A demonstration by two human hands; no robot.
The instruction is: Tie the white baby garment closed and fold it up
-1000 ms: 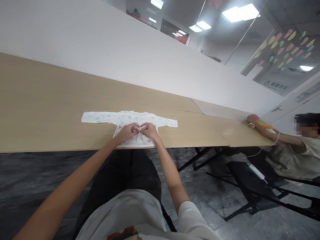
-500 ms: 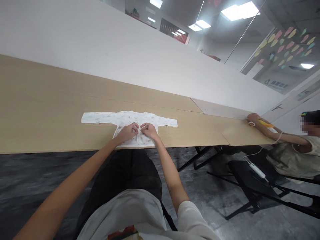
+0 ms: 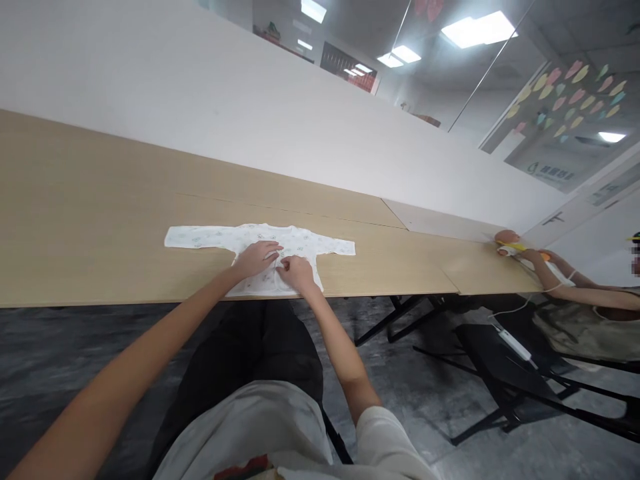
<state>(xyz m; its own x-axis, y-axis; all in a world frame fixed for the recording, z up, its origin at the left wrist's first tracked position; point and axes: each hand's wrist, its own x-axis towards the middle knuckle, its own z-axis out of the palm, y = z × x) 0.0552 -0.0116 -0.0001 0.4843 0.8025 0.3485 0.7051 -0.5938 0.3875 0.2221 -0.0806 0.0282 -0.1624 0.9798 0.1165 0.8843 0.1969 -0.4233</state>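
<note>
A small white baby shirt (image 3: 300,239) with a faint printed pattern lies spread on the wooden table, both sleeves stretched out sideways. My left hand (image 3: 257,259) rests on the left half of its front, fingers extended toward the middle. Just right of the centre line, my right hand (image 3: 297,272) has its fingers curled in a pinch at the shirt's front edge. What lies exactly between those fingertips is too small to make out, apart from the cloth.
The table (image 3: 90,220) runs along a white wall (image 3: 225,120). At the right, another person (image 3: 590,313) handles a doll (image 3: 507,239) at the table. A black folding chair (image 3: 505,360) with a white power strip (image 3: 515,344) on it stands below there.
Both hands were pinching together at the shirt's middle. The left fingers have straightened and moved slightly up; the right hand has shifted a little lower. The other person's arms have moved over the doll.
</note>
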